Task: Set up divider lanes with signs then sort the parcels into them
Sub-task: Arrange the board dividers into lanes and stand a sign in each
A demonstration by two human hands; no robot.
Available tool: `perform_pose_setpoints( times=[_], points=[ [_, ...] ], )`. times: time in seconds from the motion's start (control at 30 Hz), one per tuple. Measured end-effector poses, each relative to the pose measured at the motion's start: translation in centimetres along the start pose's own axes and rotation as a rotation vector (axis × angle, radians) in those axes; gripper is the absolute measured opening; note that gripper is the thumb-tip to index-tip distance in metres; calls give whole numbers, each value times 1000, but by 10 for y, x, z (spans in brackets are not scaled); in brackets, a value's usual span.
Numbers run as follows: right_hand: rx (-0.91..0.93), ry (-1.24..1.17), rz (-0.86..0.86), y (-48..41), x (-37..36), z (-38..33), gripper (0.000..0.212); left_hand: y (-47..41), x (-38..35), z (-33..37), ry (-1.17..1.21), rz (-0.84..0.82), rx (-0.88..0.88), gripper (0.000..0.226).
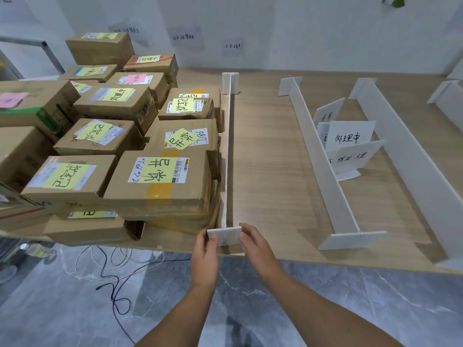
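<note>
Starting at the left, cardboard parcels (107,136) are seen piled in several layers on the wooden table (270,171), most of them marked with yellow handwritten notes and a few with pink ones. On the wall behind them, three sheets of paper (184,37) with writing are fixed. Below the table's near edge, loose cables (112,271) are spread over the grey marbled floor, and a plastic bottle (37,250) is lying near them. Just beside the right flank of the pile, the first divider (228,146) is stood on edge, a thin white strip running from the far side of the table to its near edge, with a small cross-piece at the far end. Its near foot plate (225,235) is pinched at the left end by the left hand (205,256), the thumb laid on the near face and the other fingers hidden behind it, and at the right end by the right hand (258,249), thumb and forefinger closed on it. Further right, well apart from the first, a second divider (323,159) is set upright on its two feet. Between it and a third divider (411,156), several white signs (348,146) with handwritten characters are gathered, leaning on one another. At the far right edge, part of a fourth divider (448,101) is shown
</note>
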State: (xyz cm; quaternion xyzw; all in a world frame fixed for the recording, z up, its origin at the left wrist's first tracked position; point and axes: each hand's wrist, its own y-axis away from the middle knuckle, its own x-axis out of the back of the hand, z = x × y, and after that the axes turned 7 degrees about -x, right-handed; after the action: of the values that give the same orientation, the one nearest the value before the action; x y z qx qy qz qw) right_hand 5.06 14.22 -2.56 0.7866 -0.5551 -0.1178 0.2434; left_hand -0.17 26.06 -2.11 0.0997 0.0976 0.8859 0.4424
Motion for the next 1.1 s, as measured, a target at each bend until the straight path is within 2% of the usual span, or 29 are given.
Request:
perform_pose_setpoints(
  times=[0.37,0.5,0.57,0.73,0.93,1.1],
  points=[
    [5,10,15,12,0,3,17,0,1,0,-33,13,-26,39],
    [3,16,-5,15,0,1,30,3,4,4,-4,31,-45,38],
    [1,21,16,18,6,-1,37,8,5,7,2,74,-85,38],
    [43,50,83,24,41,-15,38,24,-3,26,-35,130,-240,36],
    [189,60,207,33,97,-39,31,37,-47,54,-72,37,-403,29],
    [253,45,351,50,165,-47,29,50,-111,60,-85,-119,-403,31]
  ],
)
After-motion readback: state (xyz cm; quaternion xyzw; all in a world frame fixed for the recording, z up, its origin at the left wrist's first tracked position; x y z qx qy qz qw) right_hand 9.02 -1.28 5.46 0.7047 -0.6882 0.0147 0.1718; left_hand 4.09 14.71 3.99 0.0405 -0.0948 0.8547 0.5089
